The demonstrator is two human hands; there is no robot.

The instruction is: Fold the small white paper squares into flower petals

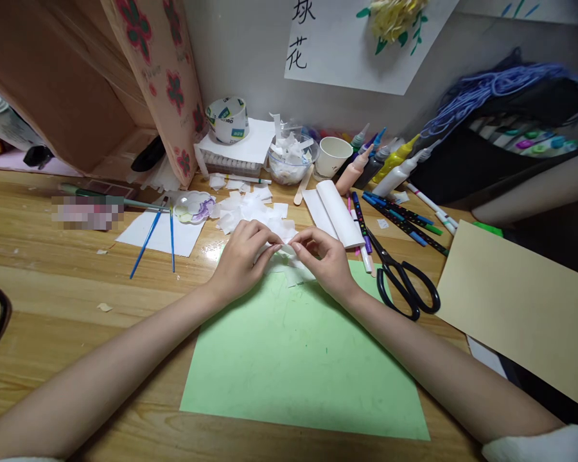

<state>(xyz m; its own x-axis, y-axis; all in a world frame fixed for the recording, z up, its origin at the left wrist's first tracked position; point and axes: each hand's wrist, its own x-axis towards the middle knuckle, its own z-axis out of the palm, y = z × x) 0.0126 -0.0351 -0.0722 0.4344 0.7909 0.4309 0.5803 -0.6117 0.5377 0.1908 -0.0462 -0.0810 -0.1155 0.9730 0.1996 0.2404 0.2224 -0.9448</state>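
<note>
Over the far edge of a green paper sheet [298, 366], my left hand [248, 253] and my right hand [325, 260] meet with their fingertips pinched. Between them is a small piece of white tissue paper [286, 248], partly covered by the fingers. More white tissue pieces [298, 274] lie on the green sheet just below the hands. Behind the hands spreads a loose heap of white paper squares [250, 210]. To the right of my right hand rest black-handled scissors [404, 279] and a roll of white paper [337, 212].
A clear bowl of paper scraps [291, 160], a paper cup [334, 157] and several paint bottles [356, 170] stand along the back. Brushes [147, 244] and a paint palette [192, 207] lie left. Markers [404, 218] and a yellow sheet [520, 308] are at right.
</note>
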